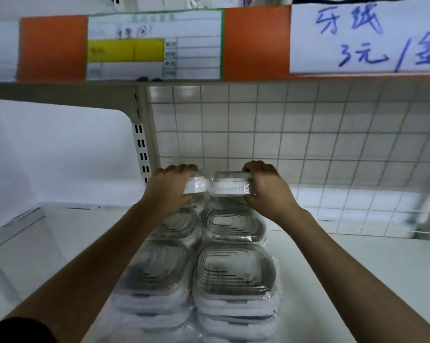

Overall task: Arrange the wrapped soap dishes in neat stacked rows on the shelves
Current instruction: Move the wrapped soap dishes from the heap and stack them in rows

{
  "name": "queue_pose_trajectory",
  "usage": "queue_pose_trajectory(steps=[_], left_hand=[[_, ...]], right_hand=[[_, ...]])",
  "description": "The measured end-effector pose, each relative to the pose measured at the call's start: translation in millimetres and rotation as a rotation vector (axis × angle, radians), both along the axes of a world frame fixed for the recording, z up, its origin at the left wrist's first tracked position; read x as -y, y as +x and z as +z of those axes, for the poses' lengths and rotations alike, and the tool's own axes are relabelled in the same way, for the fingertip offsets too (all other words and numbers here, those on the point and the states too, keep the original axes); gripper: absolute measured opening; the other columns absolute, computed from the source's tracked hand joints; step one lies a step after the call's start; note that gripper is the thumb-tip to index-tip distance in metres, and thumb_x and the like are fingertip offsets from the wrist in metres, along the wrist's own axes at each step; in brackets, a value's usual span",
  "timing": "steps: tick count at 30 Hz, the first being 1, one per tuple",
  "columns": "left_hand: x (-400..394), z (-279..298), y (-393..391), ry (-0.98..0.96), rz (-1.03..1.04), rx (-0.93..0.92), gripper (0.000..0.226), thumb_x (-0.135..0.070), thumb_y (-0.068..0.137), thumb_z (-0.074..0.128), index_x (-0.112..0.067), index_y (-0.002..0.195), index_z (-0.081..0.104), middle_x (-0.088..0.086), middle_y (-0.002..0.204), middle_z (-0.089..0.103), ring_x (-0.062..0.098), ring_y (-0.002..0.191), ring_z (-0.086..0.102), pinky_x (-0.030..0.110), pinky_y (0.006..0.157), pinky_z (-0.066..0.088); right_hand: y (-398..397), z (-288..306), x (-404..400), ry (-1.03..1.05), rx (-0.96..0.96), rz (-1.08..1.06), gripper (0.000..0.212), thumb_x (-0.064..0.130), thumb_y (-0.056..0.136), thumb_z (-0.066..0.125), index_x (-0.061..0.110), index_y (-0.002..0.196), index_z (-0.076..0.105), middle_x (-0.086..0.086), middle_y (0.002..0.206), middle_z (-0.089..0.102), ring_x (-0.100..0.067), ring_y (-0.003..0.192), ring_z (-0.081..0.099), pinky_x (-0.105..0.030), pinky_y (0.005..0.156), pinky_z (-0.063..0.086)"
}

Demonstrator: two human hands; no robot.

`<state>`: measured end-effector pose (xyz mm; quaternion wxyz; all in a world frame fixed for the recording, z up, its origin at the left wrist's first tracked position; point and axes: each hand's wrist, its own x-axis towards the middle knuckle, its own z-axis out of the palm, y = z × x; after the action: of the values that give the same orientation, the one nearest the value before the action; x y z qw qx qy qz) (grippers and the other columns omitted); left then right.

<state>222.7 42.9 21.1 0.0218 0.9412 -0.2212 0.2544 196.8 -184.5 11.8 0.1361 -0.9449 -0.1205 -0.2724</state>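
Observation:
Two rows of plastic-wrapped soap dishes run front to back on the white shelf [345, 273]. The front right stack [236, 271] and the front left stack [154, 271] show grey ridged tops on white bases. My left hand [169, 189] grips a wrapped dish [196, 188] at the back of the left row. My right hand [268, 186] grips another wrapped dish [230, 188] at the back of the right row. Both held dishes sit side by side, touching, above the rear stacks [233, 224].
A wire grid back panel [308, 144] stands behind the rows. An upper shelf edge [159, 82] with orange price strips and a handwritten paper sign [365, 35] hangs overhead. A slotted upright post [142, 144] stands at the back left.

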Motion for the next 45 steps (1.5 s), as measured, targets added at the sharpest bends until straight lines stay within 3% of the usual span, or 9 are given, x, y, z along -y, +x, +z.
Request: queue_pose_trajectory(steps=[4, 8, 14, 22, 32, 36, 42, 45], left_hand=[[-6, -14, 12, 0.018, -0.037, -0.026, 0.066, -0.043, 0.077, 0.073, -0.015, 0.131, 0.050, 0.007, 0.126, 0.060, 0.028, 0.113, 0.056, 0.040, 0.096, 0.038], [-16, -16, 13, -0.012, -0.102, -0.109, 0.069, -0.048, 0.081, 0.068, -0.014, 0.136, 0.045, 0.004, 0.137, 0.051, 0.025, 0.125, 0.046, 0.039, 0.105, 0.034], [-23, -21, 17, 0.025, -0.100, -0.159, 0.057, -0.031, 0.094, 0.055, -0.012, 0.144, 0.036, 0.006, 0.148, 0.038, 0.024, 0.136, 0.032, 0.032, 0.111, 0.023], [-21, -18, 31, 0.061, -0.136, -0.153, 0.053, -0.029, 0.093, 0.056, -0.014, 0.142, 0.039, 0.004, 0.144, 0.044, 0.021, 0.131, 0.041, 0.037, 0.110, 0.028], [-26, -26, 26, -0.085, -0.193, -0.184, 0.051, -0.019, 0.091, 0.060, -0.014, 0.139, 0.044, 0.003, 0.145, 0.043, 0.020, 0.135, 0.036, 0.033, 0.112, 0.021], [-26, -28, 29, -0.077, -0.203, -0.168, 0.050, -0.019, 0.092, 0.059, -0.015, 0.139, 0.044, 0.004, 0.144, 0.045, 0.020, 0.135, 0.037, 0.041, 0.114, 0.020], [-26, -25, 30, -0.019, -0.196, -0.190, 0.052, -0.024, 0.095, 0.054, -0.017, 0.143, 0.037, 0.002, 0.148, 0.039, 0.018, 0.137, 0.033, 0.039, 0.115, 0.016], [-26, -18, 28, 0.016, -0.198, -0.222, 0.053, -0.027, 0.094, 0.055, -0.016, 0.143, 0.037, 0.003, 0.147, 0.042, 0.020, 0.134, 0.037, 0.038, 0.113, 0.021]], right_hand=[[1, -5, -7, -0.001, -0.068, -0.032, 0.056, 0.011, 0.074, 0.066, 0.009, 0.127, 0.046, -0.011, 0.123, 0.052, -0.028, 0.111, 0.045, -0.031, 0.088, 0.037], [0, -7, -8, 0.013, -0.146, 0.014, 0.068, 0.033, 0.075, 0.075, 0.011, 0.132, 0.044, -0.009, 0.132, 0.048, -0.027, 0.121, 0.040, -0.029, 0.099, 0.032], [2, -11, -15, -0.040, -0.178, 0.065, 0.074, 0.053, 0.079, 0.067, 0.015, 0.137, 0.043, -0.005, 0.138, 0.045, -0.023, 0.128, 0.037, -0.032, 0.107, 0.032], [17, -15, -22, -0.067, -0.142, -0.016, 0.054, 0.040, 0.089, 0.058, 0.017, 0.136, 0.046, -0.004, 0.138, 0.047, -0.024, 0.125, 0.041, -0.031, 0.104, 0.034], [12, -22, -25, -0.056, -0.092, -0.060, 0.050, 0.037, 0.092, 0.055, 0.017, 0.136, 0.043, -0.003, 0.140, 0.045, -0.023, 0.127, 0.038, -0.028, 0.104, 0.027], [10, -24, -28, -0.063, -0.074, -0.056, 0.050, 0.035, 0.093, 0.054, 0.016, 0.138, 0.042, -0.003, 0.142, 0.043, -0.020, 0.129, 0.033, -0.028, 0.107, 0.021], [12, -19, -26, -0.075, -0.122, -0.053, 0.052, 0.036, 0.092, 0.055, 0.016, 0.138, 0.042, -0.003, 0.142, 0.043, -0.021, 0.130, 0.035, -0.029, 0.108, 0.024], [13, -15, -28, -0.096, -0.156, -0.063, 0.052, 0.036, 0.091, 0.056, 0.015, 0.137, 0.043, -0.005, 0.140, 0.045, -0.023, 0.129, 0.038, -0.030, 0.107, 0.026]])
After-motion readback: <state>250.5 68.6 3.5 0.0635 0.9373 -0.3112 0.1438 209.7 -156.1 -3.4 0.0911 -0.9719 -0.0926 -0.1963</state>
